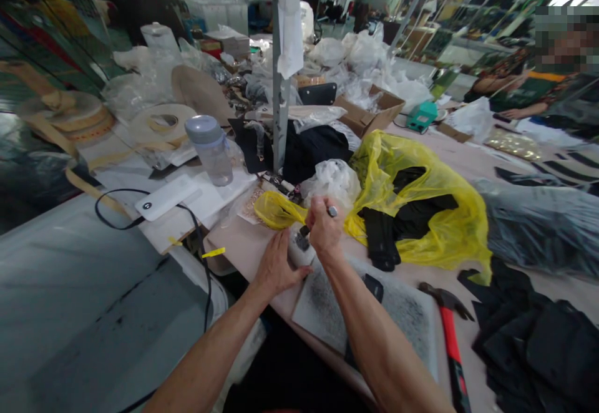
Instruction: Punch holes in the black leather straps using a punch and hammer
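Fingers of the left hand, thumb apart, brace a rounded white piece beside the far left corner of the slab; the right hand is clenched around a metal-ended tool beyond that corner. Best to brace firmly, fingertips clear of the tip. The tool's long axis probably slants down leftward, dark end toward the white piece, though the fist hides its shaft.

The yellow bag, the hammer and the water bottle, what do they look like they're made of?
Yellow bag: thin plastic film, slightly glossy; it's crumpled and see-through.
Hammer: probably a steel head, judging by its dark claw shape; the red and black handle may be rubber or plastic.
Water bottle: smooth, see-through body, plastic or glass; its opaque grey-blue lid looks like plastic.
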Demonstrator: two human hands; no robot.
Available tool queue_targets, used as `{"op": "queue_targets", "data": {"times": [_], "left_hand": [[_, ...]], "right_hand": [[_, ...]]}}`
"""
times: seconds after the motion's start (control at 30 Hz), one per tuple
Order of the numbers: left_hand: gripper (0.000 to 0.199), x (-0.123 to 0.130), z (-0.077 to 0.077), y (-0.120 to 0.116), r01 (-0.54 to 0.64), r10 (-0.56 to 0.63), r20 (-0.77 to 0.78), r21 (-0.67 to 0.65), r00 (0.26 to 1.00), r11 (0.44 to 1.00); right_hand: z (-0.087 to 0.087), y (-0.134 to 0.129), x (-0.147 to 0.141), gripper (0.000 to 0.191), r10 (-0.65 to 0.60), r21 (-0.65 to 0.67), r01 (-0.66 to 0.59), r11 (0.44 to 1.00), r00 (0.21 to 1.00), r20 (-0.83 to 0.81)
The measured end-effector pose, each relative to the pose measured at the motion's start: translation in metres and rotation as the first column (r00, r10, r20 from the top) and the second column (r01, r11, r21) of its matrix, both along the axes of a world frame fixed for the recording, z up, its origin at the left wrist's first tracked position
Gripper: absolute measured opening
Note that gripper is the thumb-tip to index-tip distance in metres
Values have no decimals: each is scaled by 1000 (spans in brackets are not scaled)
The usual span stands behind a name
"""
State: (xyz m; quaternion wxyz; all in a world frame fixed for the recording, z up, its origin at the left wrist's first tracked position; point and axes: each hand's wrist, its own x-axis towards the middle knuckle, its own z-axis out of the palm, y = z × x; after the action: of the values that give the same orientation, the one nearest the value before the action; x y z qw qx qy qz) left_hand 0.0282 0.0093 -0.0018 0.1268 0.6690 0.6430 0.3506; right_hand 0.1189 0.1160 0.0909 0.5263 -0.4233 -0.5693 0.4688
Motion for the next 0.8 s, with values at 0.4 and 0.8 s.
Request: {"op": "queue_targets", "data": {"times": [0.4, 0.8], "left_hand": [[107, 0, 5, 0, 2, -2, 11, -17, 1000, 1000], [108, 0, 6, 0, 3, -3, 1, -19, 1000, 1000]], "right_hand": [[3, -2, 1, 43, 40, -27, -41, 999, 999, -12], [-1, -21, 7, 39, 2, -35, -6, 999, 994, -107]]}}
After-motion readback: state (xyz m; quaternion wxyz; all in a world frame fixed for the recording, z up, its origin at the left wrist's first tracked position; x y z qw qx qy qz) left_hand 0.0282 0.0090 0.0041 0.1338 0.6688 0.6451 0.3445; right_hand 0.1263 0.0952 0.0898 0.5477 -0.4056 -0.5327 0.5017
